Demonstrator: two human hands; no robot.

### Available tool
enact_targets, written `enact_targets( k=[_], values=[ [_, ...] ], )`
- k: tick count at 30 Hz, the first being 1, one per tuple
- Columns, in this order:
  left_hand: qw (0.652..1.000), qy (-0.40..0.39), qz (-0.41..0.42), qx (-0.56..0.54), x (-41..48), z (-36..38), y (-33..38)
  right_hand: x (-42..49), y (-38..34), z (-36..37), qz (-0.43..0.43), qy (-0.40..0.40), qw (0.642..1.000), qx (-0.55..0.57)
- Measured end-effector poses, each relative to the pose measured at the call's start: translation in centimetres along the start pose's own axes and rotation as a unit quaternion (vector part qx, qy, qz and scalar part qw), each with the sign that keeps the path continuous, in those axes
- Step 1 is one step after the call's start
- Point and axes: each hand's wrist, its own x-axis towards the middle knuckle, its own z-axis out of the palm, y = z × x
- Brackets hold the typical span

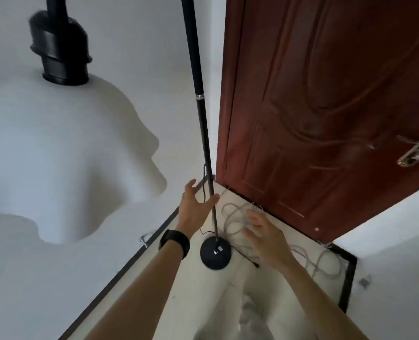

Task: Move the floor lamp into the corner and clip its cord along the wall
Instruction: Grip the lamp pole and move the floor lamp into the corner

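The floor lamp stands in the corner between the white wall and the brown door. Its black pole [199, 99] rises from a round black base [215, 252] on the pale floor. The white shade [56, 155] with a black socket [59, 47] hangs close to the camera at the left. A thin black cord [204, 182] runs down beside the pole. My left hand [195, 204] is spread, its thumb touching the pole low down. My right hand [265, 239] hovers open just right of the base. A small clip [143, 239] sits on the wall near the skirting.
A brown wooden door [326, 106] with a metal handle [416, 150] stands at the right. Loops of grey cable [235, 217] lie on the floor by the door, with more at the right [326, 263]. A dark skirting strip [120, 273] runs along the left wall.
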Motion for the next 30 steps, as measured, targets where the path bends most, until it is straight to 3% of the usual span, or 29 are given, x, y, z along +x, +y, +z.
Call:
enact_targets(
  k=[3, 7, 15, 23, 30],
  values=[
    [0.999, 0.043, 0.013, -0.011, 2.3, 1.9, 1.6, 5.9, 0.1, 0.1, 0.009, -0.096, 0.995, -0.003],
    [0.993, 0.113, -0.035, -0.029, 5.2, 4.4, 3.7, 13.4, -0.2, 0.8, -0.023, -0.209, 0.975, -0.065],
    [0.955, 0.224, -0.141, -0.131, 7.5, 5.4, 5.1, 20.8, -0.5, 2.9, -0.136, -0.372, 0.9, -0.183],
    [0.887, 0.36, -0.146, -0.248, 5.9, 4.1, 4.3, 19.4, 0.1, 7.5, -0.178, -0.372, 0.899, -0.144],
    [0.841, 0.435, -0.054, -0.316, -2.6, -4.3, 5.3, 13.6, -5.9, 11.2, -0.289, -0.424, 0.851, -0.111]
  ],
)
